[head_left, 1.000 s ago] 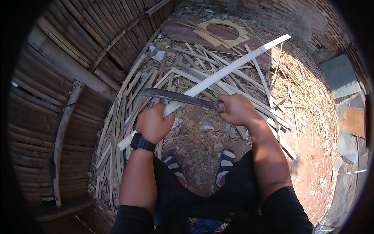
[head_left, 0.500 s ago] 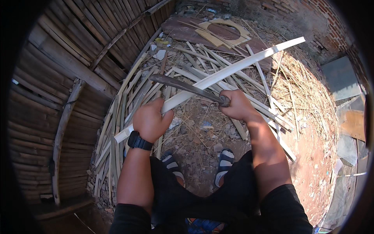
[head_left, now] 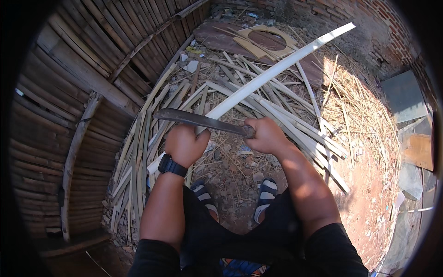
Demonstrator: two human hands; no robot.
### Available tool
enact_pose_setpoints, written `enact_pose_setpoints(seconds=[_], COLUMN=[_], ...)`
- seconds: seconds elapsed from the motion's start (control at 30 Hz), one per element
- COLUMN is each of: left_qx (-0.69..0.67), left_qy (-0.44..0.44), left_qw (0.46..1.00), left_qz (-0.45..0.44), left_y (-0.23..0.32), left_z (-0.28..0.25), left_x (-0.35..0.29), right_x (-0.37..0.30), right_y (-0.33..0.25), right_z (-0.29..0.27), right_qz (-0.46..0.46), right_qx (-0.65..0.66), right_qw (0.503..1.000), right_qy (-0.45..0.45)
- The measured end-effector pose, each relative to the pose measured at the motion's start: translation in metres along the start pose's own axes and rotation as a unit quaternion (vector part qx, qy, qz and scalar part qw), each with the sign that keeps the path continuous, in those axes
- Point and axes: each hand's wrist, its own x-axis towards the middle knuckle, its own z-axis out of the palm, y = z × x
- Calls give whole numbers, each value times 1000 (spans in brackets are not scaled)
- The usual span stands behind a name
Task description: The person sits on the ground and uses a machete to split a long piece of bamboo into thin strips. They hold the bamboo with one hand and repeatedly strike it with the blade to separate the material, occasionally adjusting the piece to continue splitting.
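A long pale bamboo strip (head_left: 281, 69) slants from beside my left wrist up to the far right. Near its lower end my left hand (head_left: 185, 145) is wrapped round it, a dark watch on that wrist. My right hand (head_left: 266, 135) grips the handle of a machete (head_left: 203, 121). The dark curved blade points left and lies across the strip, just beyond my left hand's knuckles. Whether the edge touches the strip, I cannot tell.
Several cut strips (head_left: 138, 152) lie piled on the ground at the left and ahead. A bamboo wall (head_left: 50, 134) rises on the left, a brick wall (head_left: 387, 27) at the far right. Beyond the pile is a yellowish board with a round hole (head_left: 244, 44). My sandalled feet (head_left: 265, 196) stand close below.
The machete has moved left and nearer along the strip, toward my left hand. The strip's far end has swung upward in view, and my left hand has shifted slightly right.
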Motion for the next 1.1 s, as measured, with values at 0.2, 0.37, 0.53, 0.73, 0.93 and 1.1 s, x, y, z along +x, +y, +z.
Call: enact_pose_setpoints(seconds=[0.2,0.37,0.53,0.73,0.93,1.1], left_qx=[-44,2,-34,-16,-20,-21], left_qy=[12,5,-50,-41,-23,-25], left_qw=[999,1000,998,998,999,998], left_qz=[19,-24,-33,-44,-11,-54], left_y=[5,0,4,1,9,5], left_z=[-3,0,-3,14,5,14], left_x=[-7,0,-3,1,-4,-3], right_x=[-5,-1,-2,-4,-1,-3], right_y=[-22,-5,-17,-8,-17,-6], right_z=[-2,-13,-2,9,-3,15], right_qz=[-57,57,-17,3,16,10], right_qx=[-102,-74,-102,-46,-95,-33], right_qw=[992,995,995,999,995,997], right_qy=[40,-22,14,18,31,73])
